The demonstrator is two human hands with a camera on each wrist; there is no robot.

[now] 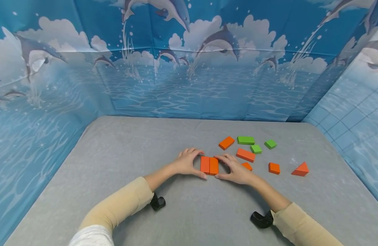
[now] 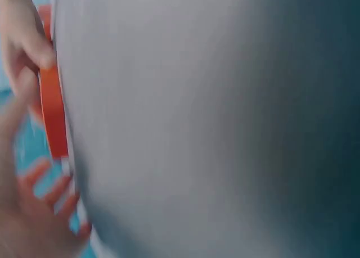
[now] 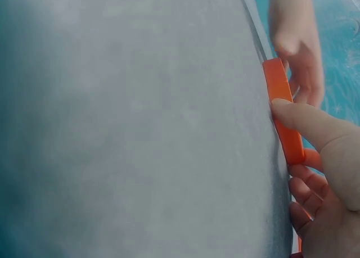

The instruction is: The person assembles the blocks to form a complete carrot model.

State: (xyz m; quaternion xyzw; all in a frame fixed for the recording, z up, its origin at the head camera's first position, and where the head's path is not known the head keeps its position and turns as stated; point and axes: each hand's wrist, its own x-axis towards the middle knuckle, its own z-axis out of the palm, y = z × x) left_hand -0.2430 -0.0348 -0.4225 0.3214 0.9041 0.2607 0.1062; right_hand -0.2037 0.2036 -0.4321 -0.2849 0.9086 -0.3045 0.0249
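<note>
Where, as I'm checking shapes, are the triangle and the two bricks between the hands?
Triangle (image 1: 302,167): head view, upper face.
Left brick (image 1: 205,165): head view, top face.
Right brick (image 1: 213,166): head view, top face.

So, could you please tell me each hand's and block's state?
Orange pair, flat, side by side
Left hand, spread beside the pair, contact unclear
Right hand, gripping the pair's right block
Orange block behind right hand, partly hidden
Far orange blocks, unheld
Square orange block, unheld
Orange triangle, unheld
Long green block, unheld
Small green blocks, apart
</note>
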